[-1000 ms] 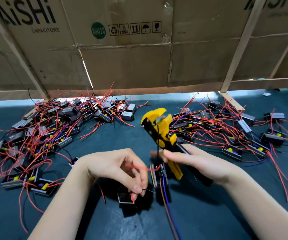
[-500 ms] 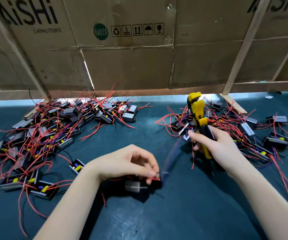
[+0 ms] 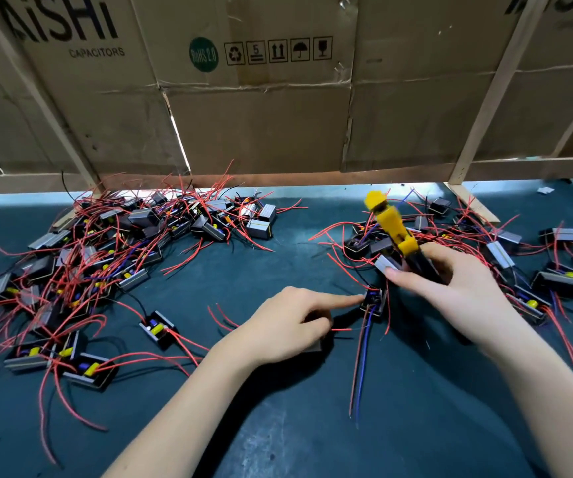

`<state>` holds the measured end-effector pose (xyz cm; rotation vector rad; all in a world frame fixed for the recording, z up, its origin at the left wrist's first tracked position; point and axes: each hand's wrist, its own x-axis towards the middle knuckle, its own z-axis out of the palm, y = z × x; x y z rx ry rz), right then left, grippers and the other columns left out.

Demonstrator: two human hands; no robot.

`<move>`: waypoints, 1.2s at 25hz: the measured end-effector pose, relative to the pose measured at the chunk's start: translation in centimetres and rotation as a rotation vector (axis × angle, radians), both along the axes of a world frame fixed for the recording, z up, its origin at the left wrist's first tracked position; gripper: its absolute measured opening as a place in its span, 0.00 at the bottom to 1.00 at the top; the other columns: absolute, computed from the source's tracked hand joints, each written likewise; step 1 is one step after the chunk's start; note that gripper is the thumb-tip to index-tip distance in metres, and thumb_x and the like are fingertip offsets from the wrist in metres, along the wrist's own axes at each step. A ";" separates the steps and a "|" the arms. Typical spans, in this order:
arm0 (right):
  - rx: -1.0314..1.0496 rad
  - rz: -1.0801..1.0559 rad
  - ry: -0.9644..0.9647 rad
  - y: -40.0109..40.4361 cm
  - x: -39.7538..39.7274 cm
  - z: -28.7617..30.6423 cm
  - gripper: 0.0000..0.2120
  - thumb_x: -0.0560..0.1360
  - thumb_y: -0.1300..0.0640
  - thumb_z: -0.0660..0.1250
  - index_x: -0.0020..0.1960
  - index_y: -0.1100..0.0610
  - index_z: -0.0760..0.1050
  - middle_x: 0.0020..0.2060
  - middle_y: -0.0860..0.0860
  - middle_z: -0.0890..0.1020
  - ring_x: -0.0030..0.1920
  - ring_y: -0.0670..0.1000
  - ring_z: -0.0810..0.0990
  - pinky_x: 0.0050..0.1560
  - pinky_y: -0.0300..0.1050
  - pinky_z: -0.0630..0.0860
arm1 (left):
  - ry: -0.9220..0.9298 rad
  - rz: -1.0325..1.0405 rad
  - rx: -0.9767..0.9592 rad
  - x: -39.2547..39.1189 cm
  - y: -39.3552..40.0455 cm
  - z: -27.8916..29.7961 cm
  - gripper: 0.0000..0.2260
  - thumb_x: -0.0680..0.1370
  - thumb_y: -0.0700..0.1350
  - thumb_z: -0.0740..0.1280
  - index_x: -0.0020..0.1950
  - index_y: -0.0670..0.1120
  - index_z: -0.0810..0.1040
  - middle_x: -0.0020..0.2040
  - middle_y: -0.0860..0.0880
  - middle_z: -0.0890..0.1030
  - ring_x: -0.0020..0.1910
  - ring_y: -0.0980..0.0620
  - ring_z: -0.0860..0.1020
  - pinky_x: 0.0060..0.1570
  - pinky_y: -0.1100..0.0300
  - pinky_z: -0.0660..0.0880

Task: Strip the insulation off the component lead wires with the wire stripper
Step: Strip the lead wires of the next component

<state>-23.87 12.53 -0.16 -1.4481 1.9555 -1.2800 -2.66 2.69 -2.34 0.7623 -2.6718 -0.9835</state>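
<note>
Since the earlier frame, the left hand (image 3: pixel 288 319) has extended its index finger to a component (image 3: pixel 374 301) on the tabletop (image 3: pixel 278 426). The right hand (image 3: pixel 450 291) grips the stripper (image 3: pixel 397 232), raised clear. Piles (image 3: pixel 105 257) flank both sides; remaining count cannot be judged.

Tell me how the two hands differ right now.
The left hand holds no tool; its index finger points out and touches a small black component on the mat. The right hand grips the yellow-and-black wire stripper, fingers curled around its handles. The left hand sits low near the dark mat; the right holds the stripper head tilted up and away. Both are bare.
</note>
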 end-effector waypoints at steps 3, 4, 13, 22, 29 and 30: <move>0.223 0.509 -0.698 -0.5 0.0 0.4 0.23 0.60 0.33 0.77 0.38 0.52 0.79 0.49 0.60 0.84 0.42 0.55 0.83 0.44 0.45 0.77 | 0.058 0.048 0.090 0.2 -0.1 0.1 0.25 0.77 0.35 0.61 0.69 0.57 0.75 0.35 0.53 0.78 0.31 0.56 0.73 0.39 0.61 0.73; 0.323 0.590 -0.795 -0.6 0.2 0.1 0.24 0.61 0.34 0.76 0.39 0.55 0.78 0.54 0.64 0.83 0.44 0.58 0.84 0.43 0.46 0.79 | 0.105 0.105 0.126 0.4 -0.4 0.1 0.22 0.77 0.34 0.62 0.67 0.53 0.77 0.34 0.53 0.78 0.30 0.57 0.73 0.37 0.63 0.72; 0.174 0.158 -0.685 -1.9 1.2 -0.6 0.20 0.62 0.38 0.69 0.42 0.54 0.74 0.38 0.52 0.79 0.41 0.55 0.83 0.38 0.47 0.74 | 0.252 0.409 0.082 3.0 -2.6 0.9 0.12 0.77 0.37 0.65 0.49 0.51 0.84 0.29 0.53 0.78 0.29 0.57 0.74 0.33 0.68 0.69; -0.039 -0.044 -0.495 -0.8 -1.2 -0.5 0.19 0.66 0.43 0.73 0.46 0.57 0.79 0.41 0.52 0.84 0.35 0.48 0.80 0.38 0.41 0.76 | 0.354 0.516 0.210 2.7 -2.4 0.5 0.04 0.75 0.36 0.71 0.46 0.43 0.81 0.33 0.48 0.84 0.29 0.54 0.78 0.34 0.65 0.75; -0.209 -0.157 0.674 -0.7 0.4 -1.8 0.14 0.64 0.52 0.72 0.45 0.57 0.74 0.39 0.50 0.74 0.40 0.57 0.73 0.41 0.50 0.70 | 0.336 0.525 0.375 2.9 -2.3 0.4 0.04 0.71 0.39 0.77 0.42 0.42 0.83 0.35 0.44 0.85 0.31 0.53 0.81 0.32 0.66 0.72; -0.149 -0.188 0.671 -0.7 0.5 -2.1 0.16 0.64 0.53 0.75 0.47 0.58 0.76 0.43 0.52 0.74 0.41 0.59 0.74 0.42 0.52 0.72 | 0.333 0.515 0.374 2.9 -2.3 0.5 0.04 0.71 0.39 0.77 0.41 0.42 0.83 0.34 0.45 0.85 0.31 0.53 0.81 0.32 0.66 0.71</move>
